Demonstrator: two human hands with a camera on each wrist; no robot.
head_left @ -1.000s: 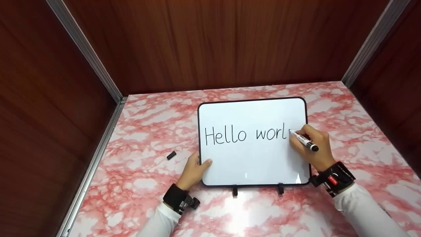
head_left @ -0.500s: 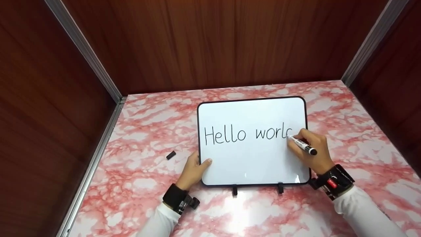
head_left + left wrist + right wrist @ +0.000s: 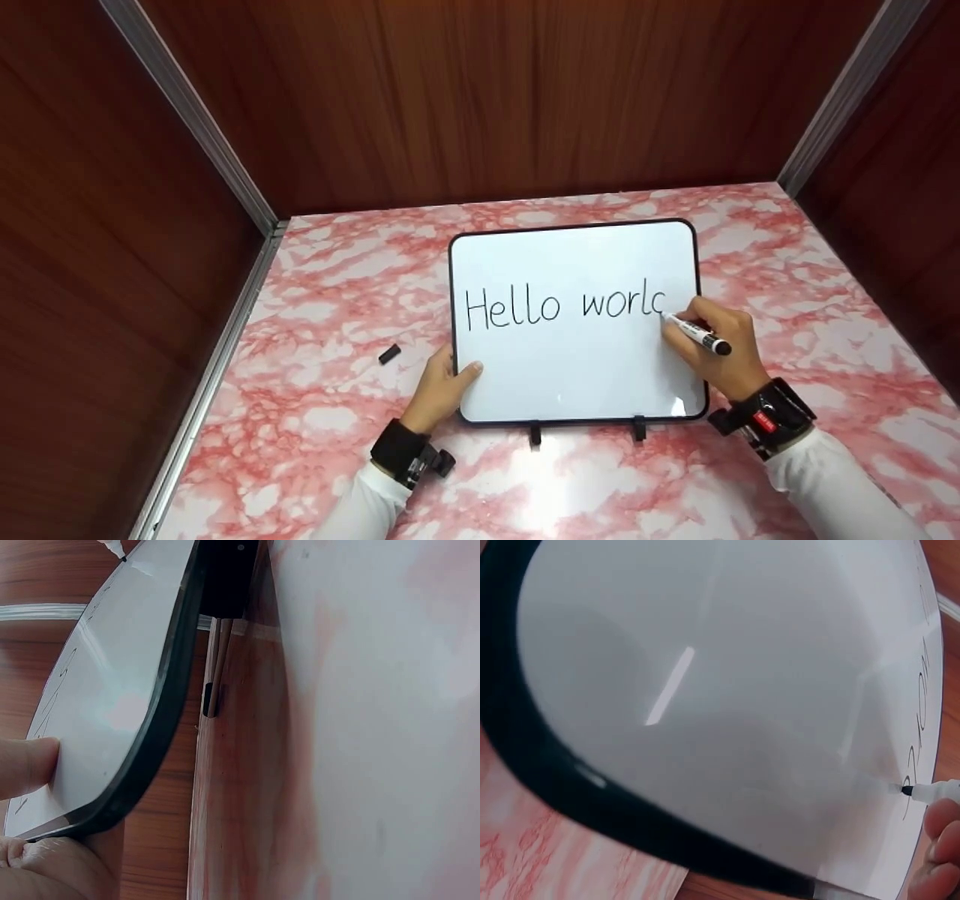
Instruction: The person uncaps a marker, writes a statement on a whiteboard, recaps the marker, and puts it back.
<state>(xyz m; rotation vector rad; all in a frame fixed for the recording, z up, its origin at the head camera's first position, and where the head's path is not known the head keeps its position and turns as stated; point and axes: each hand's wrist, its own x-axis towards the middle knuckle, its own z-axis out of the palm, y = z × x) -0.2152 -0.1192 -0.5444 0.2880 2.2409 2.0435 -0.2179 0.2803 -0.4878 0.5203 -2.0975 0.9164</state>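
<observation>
A black-framed whiteboard (image 3: 570,375) leans on a stand, with "Hello worl" and a curved c-like stroke after it in black. My left hand (image 3: 439,390) grips its lower left edge, thumb (image 3: 30,765) on the white face and the other fingers behind. In my right hand (image 3: 720,345) I pinch a white marker (image 3: 697,334) with a black end. Its dark tip (image 3: 907,790) is right at the curved stroke in the right wrist view. The right hand overlaps the board's right edge in the head view.
A black marker cap (image 3: 390,354) lies on the red-and-white marbled table (image 3: 322,450), left of the board. Two black stand feet (image 3: 535,435) stick out below the board. Brown wood-grain panels (image 3: 510,97) with metal corner strips enclose the table.
The marker has drawn the curved stroke after the "l", going down and then slightly right along its bottom. My left hand keeps its grip on the whiteboard.
</observation>
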